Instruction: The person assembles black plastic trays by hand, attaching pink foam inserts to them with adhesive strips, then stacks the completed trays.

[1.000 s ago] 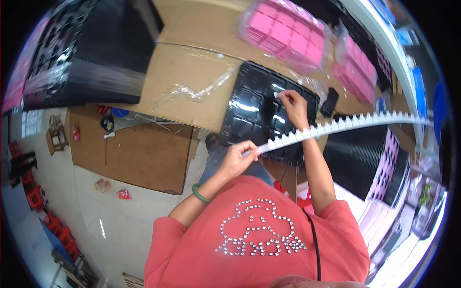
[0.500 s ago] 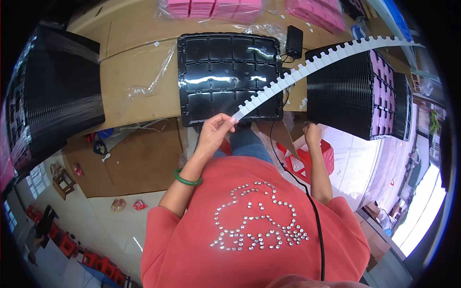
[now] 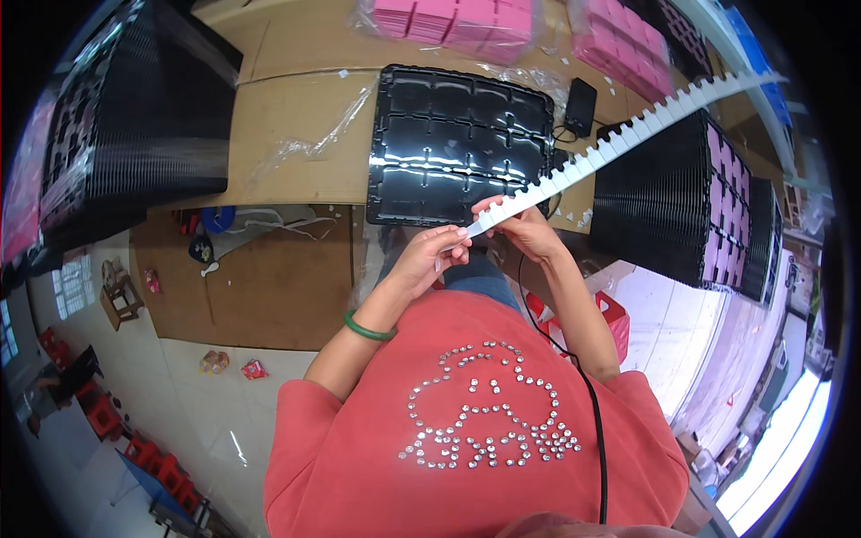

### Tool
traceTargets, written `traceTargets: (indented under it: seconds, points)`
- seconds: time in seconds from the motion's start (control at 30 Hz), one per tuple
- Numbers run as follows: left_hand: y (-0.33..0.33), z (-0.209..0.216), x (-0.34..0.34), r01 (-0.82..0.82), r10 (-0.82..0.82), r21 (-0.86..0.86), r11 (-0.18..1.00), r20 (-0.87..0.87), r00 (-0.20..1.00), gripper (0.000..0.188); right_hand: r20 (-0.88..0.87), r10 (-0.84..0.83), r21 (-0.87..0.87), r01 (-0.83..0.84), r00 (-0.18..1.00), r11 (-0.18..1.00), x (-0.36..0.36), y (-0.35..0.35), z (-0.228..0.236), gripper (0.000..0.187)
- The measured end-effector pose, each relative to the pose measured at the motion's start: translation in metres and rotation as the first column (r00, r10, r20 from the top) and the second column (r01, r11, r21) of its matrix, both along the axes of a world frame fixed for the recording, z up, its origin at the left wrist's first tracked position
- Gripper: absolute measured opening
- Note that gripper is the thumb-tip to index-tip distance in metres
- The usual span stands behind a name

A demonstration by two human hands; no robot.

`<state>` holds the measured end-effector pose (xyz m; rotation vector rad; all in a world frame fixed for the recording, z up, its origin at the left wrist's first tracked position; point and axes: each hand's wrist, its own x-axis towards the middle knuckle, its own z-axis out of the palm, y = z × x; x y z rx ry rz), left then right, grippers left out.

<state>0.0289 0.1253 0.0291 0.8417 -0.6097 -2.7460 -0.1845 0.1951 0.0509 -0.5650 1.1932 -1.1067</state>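
Note:
A long white notched strip [image 3: 619, 143] runs from my hands up to the right over the bench. My left hand [image 3: 429, 260] pinches its near end. My right hand [image 3: 525, 229] grips the strip just beside it, fingers curled over the edge. Both hands sit at the front edge of a black moulded tray [image 3: 448, 134] with several compartments, lying flat on the cardboard-covered bench [image 3: 296, 152]. A green bangle is on my left wrist.
A tall stack of black trays [image 3: 134, 117] stands at the left, another stack [image 3: 673, 197] at the right with pink pieces. Wrapped pink boxes [image 3: 457, 18] lie at the back. A black phone [image 3: 580, 106] lies beside the tray. A red stool [image 3: 610, 314] is below.
My right hand came up from my lap and took hold of the strip beside my left hand. The strip's near end has dropped closer to my body.

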Motion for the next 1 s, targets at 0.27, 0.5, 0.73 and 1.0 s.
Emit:
traceTargets:
  seconds: [0.27, 0.5, 0.73, 1.0]
  points:
    - [0.006, 0.012, 0.032, -0.194, 0.237, -0.499, 0.845, 0.023, 0.971, 0.016, -0.468, 0.036, -0.005, -0.043, 0.883, 0.999, 0.01, -0.034, -0.02, 0.019]
    - [0.02, 0.03, 0.043, 0.006, 0.036, -0.52, 0.854, 0.071, 0.997, 0.019, -0.936, 0.03, -0.134, -0.433, 0.35, 0.891, 0.057, -0.1, -0.067, 0.013]
    - [0.017, 0.022, 0.047, -0.066, 0.112, -0.516, 0.854, 0.059, 0.992, 0.02, -0.987, -0.05, -0.127, -0.562, 0.15, 0.817, 0.085, -0.122, -0.087, 0.009]
    - [0.005, 0.022, 0.053, -0.015, 0.072, -0.527, 0.85, 0.088, 0.994, 0.019, -0.991, 0.071, -0.002, -0.541, 0.115, 0.841, 0.081, -0.135, -0.09, 0.008]
